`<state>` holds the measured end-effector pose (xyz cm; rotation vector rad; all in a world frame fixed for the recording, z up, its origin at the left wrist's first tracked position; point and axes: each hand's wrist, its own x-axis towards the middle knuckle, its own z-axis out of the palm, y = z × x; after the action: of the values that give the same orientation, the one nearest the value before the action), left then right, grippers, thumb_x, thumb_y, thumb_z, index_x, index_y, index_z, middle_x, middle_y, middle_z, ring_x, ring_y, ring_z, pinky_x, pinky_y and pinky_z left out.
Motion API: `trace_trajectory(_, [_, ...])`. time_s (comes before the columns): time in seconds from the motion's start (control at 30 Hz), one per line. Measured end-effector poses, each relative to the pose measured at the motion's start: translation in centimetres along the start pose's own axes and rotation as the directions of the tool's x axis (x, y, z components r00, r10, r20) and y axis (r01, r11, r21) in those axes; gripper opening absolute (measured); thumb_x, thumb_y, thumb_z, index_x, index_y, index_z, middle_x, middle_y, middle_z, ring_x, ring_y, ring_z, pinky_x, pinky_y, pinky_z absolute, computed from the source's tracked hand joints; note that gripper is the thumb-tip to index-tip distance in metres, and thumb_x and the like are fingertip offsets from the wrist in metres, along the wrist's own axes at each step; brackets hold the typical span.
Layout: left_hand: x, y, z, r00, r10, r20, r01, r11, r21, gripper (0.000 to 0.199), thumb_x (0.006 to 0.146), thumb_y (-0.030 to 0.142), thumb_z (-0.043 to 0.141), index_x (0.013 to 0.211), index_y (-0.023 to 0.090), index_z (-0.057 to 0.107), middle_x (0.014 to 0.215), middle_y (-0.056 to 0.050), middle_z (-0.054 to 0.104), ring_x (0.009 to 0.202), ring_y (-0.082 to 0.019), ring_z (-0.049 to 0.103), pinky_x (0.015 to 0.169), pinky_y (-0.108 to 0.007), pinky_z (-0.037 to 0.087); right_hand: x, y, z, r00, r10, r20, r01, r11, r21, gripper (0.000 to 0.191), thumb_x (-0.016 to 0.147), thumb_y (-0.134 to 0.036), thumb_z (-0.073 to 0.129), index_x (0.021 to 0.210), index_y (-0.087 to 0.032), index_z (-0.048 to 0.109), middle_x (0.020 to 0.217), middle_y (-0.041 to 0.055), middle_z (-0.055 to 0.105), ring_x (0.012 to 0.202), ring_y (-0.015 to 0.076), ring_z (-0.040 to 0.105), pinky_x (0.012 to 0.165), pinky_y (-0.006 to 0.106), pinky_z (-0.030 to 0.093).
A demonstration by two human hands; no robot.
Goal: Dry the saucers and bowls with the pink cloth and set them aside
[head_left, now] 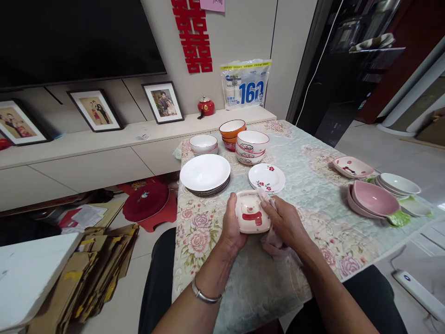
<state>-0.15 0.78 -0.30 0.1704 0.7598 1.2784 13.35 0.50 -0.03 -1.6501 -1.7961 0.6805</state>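
your right hand (287,225) has open desk (306,185) between the flowered plates (267,177) and the pink bowls (373,199); straight ahead, those plates and the stacked red-rimmed bowls (251,150) block you, white plates (205,171) further left.

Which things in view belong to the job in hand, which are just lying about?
In the job:
bear-pattern dish, held in the left hand
pale pink cloth, in the right hand
probably the large white plates, flower-pattern plates and red-rimmed bowls

Lying about:
framed photos
flattened cardboard
cushioned red stool
plastic bag marked 160
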Motion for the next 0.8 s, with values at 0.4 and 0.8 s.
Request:
trace_trajectory(0.4, [-0.2,-0.1,-0.1,0.998,0.059,-0.008,-0.059,0.997,0.058,0.038,0.086,0.046,0.057,0.096,0.011,0.069,0.082,-0.009,0.076,0.084,-0.026,0.073,0.082,-0.038,0.056,-0.1,-0.5,0.2,0.999,0.043,-0.033,-0.048,0.989,-0.138,0.030,0.094,-0.043,0.041,0.073,-0.022,0.047,0.072,0.0040,0.060,0.065,0.0183,0.051,0.060,0.028,0.031])
trace_trajectory(0.8, [0.0,-0.1,-0.1,0.993,-0.010,0.115,0.005,0.999,0.051,0.044,0.090,0.048,0.050,0.105,0.011,0.070,0.097,-0.012,0.076,0.093,-0.028,0.071,0.087,-0.040,0.054,0.1,0.4,-0.1,0.999,0.037,-0.036,-0.037,0.999,0.027,0.034,0.090,-0.034,0.045,0.116,-0.019,0.062,0.091,0.0073,0.071,0.080,0.0224,0.062,0.068,0.029,0.041])
